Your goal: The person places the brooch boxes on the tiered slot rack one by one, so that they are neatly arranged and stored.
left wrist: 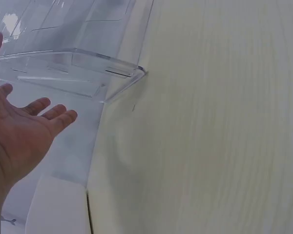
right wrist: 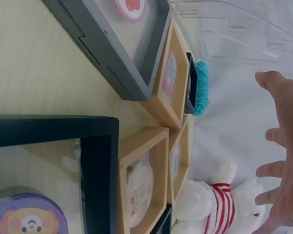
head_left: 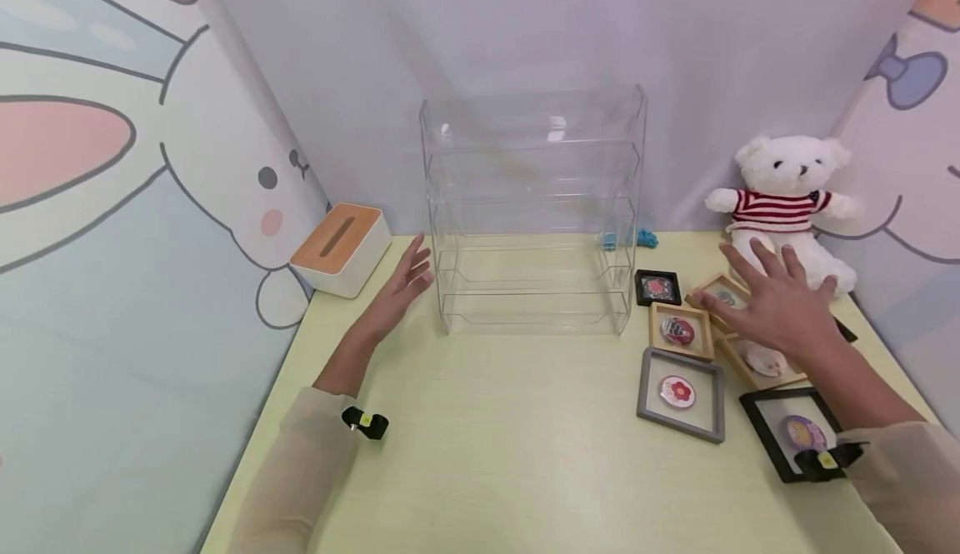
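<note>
Before you: one pale wood-grain counter (head_left: 480, 437). On it: clear tiered rack (head_left: 534, 312), centre rear; white wood-topped box (head_left: 358, 266), your left; white teddy bear (head_left: 787, 183), rear right; blue bundle (head_left: 647, 239) near the rack; on your right, grey frame (head_left: 679, 430), black frames (head_left: 762, 437), three wooden frames (head_left: 681, 354).

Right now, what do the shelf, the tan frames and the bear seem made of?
Shelf: probably glossy plastic; it is see-through and catches highlights.
Tan frames: perhaps wood, fairly matt; the pale colour suggests it, though it could be imitation.
Bear: likely plush fabric; its white surface looks fluffy.
</note>
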A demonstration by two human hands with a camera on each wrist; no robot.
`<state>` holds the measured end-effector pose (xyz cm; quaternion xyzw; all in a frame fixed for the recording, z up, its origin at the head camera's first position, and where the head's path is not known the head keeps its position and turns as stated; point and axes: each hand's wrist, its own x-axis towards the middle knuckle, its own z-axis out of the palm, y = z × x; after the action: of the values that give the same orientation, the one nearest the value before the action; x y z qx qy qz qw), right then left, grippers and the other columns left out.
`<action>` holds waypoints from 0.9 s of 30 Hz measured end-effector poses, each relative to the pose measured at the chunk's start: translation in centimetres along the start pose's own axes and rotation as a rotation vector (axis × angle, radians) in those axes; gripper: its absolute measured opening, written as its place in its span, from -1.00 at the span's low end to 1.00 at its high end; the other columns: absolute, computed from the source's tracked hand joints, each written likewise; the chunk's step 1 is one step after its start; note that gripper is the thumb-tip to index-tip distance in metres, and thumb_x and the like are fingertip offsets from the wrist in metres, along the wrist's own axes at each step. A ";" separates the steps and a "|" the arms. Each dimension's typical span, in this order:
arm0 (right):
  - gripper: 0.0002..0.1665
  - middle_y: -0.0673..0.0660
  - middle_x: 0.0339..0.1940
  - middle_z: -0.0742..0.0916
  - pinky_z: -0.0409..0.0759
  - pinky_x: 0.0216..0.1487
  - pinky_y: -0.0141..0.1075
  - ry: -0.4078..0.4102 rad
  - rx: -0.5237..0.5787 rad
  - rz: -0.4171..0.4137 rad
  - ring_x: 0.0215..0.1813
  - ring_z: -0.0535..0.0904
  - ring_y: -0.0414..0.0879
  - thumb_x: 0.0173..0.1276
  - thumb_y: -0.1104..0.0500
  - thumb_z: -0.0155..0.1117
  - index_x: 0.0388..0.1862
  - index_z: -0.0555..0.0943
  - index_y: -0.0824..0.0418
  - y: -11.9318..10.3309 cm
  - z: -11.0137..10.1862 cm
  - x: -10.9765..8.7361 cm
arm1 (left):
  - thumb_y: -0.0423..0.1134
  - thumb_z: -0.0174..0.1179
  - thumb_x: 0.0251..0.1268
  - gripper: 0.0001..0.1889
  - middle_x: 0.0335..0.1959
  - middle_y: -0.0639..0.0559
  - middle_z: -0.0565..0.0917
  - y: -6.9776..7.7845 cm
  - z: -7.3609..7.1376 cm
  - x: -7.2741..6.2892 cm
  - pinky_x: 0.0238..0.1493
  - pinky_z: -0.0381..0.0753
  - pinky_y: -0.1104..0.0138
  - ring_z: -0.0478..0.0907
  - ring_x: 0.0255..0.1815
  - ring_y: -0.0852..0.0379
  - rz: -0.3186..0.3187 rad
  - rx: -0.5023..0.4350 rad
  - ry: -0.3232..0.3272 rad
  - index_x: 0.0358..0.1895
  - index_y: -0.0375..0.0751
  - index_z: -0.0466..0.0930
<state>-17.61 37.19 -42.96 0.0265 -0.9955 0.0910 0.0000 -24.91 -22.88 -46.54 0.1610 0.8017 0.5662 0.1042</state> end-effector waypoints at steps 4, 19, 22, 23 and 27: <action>0.25 0.48 0.84 0.06 -0.21 0.32 0.89 -0.004 0.010 -0.023 0.74 -0.12 0.71 0.54 -0.58 0.11 0.91 -0.13 -0.05 0.0 0.2 0.2 | -0.12 0.31 0.55 0.08 0.86 -0.16 -0.05 -0.5 0.7 0.9 0.72 0.14 -0.30 -0.04 0.87 -0.28 0.032 -0.162 -0.067 0.81 0.58 -0.30; -0.04 0.67 0.62 0.39 0.52 0.14 0.59 -0.032 0.154 -0.133 0.44 0.38 0.74 0.58 -0.29 0.36 0.72 0.36 0.21 -0.4 2.5 -1.3 | -0.59 0.27 0.33 0.28 0.85 -0.30 -0.05 -2.1 1.4 2.0 0.71 0.04 -0.37 0.00 0.84 -0.40 0.085 -0.389 -0.130 0.86 0.31 -0.36; -0.14 0.63 0.49 0.56 0.65 0.04 0.43 -0.038 0.207 -0.144 0.29 0.59 0.62 0.54 -0.23 0.44 0.61 0.50 0.22 -0.3 3.1 -1.9 | -0.63 0.23 0.32 0.26 0.87 -0.26 -0.05 -2.4 1.6 2.2 0.71 0.02 -0.39 -0.04 0.85 -0.40 0.102 -0.407 -0.123 0.87 0.27 -0.33; -0.17 0.59 0.41 0.62 0.69 -0.01 0.34 -0.041 0.225 -0.149 0.23 0.65 0.55 0.54 -0.21 0.45 0.57 0.53 0.23 -0.3 3.4 -2.1 | -0.63 0.22 0.32 0.25 0.87 -0.24 -0.05 -2.4 1.6 2.2 0.71 0.03 -0.39 -0.05 0.85 -0.39 0.107 -0.412 -0.122 0.87 0.27 -0.32; -0.31 0.41 0.11 0.77 0.69 -0.18 0.00 -0.052 0.253 -0.169 0.04 0.76 0.28 0.52 -0.14 0.50 0.41 0.65 0.27 -0.3 4.2 -3.0 | -0.68 0.16 0.31 0.25 0.87 -0.22 -0.03 -2.7 1.6 2.5 0.69 0.05 -0.41 -0.07 0.86 -0.40 0.129 -0.426 -0.123 0.87 0.29 -0.30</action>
<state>-14.56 36.29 -47.07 0.1122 -0.9700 0.2147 -0.0214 -27.03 -21.35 -49.62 0.2202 0.6444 0.7172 0.1480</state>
